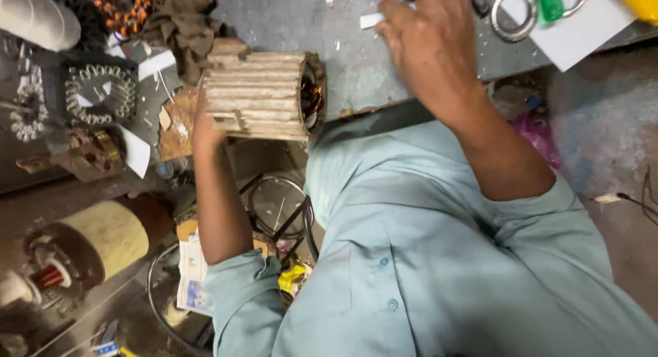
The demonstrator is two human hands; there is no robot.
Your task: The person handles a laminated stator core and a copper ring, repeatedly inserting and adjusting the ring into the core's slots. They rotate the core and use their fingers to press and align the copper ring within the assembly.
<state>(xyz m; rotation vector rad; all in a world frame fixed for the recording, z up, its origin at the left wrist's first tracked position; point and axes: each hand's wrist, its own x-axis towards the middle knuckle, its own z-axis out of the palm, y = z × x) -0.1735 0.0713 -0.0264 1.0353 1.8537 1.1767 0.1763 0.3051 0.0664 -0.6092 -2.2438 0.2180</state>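
Ribbed motor stator (264, 95) at upper centre is being steadied on the bench edge (356, 76) by left hand (205, 127) cupping it, while right hand (428, 45), fingers loosely spread and holding nothing, is reaching toward paper slips (372, 20).

A ribbed, dusty motor stator (257, 95) lies sideways at the bench edge, copper windings showing.

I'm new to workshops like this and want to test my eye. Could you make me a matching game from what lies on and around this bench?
Things:
1. ribbed cylindrical metal motor stator
2. steel scissors
3. small white paper strip
4. cream-coloured cylindrical motor housing

Places:
A. at the tips of the right hand's fingers
B. lower left, below the bench
C. top right, on a white sheet
D. at the bench edge, against the left hand

Pairs: 1-D, 2-C, 3-A, 4-B
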